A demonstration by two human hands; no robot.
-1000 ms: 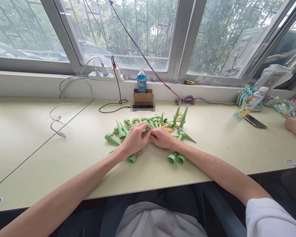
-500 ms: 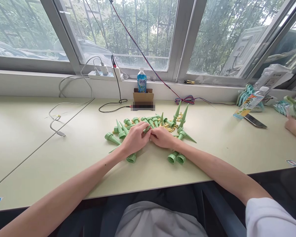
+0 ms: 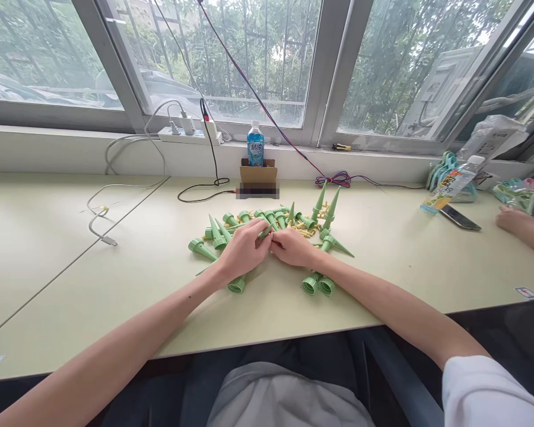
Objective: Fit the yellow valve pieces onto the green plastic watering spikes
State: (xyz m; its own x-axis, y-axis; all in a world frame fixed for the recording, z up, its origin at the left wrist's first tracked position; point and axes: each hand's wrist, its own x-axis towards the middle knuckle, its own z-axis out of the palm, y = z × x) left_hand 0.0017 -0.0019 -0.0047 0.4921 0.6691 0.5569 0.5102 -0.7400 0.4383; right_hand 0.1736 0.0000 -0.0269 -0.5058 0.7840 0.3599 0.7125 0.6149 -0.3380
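My left hand [image 3: 245, 248] is closed round a green plastic watering spike [image 3: 265, 232], whose pointed tip shows above the fingers. Pressed up against it, my right hand [image 3: 293, 247] has its fingertips pinched at the spike; whatever lies between them is hidden. Around both hands lie several more green spikes [image 3: 202, 249], some on their sides and some standing tip up [image 3: 331, 209]. Small yellow pieces [image 3: 309, 232] are scattered among the spikes behind my right hand. Two spikes with open threaded caps [image 3: 310, 286] rest beside my right forearm.
A blue drink bottle [image 3: 255, 145] stands behind a small cardboard box [image 3: 258, 174]. White cable [image 3: 109, 240] lies on the left, and a coiled red-blue wire [image 3: 333, 179] at the back. A phone [image 3: 460, 217] and tilted bottle [image 3: 449, 187] are at right, near another person's hand [image 3: 514, 219].
My two hands stay nearly still, holding the spike between them. At the far right, the other person's hand has shifted left beside the bagged items.
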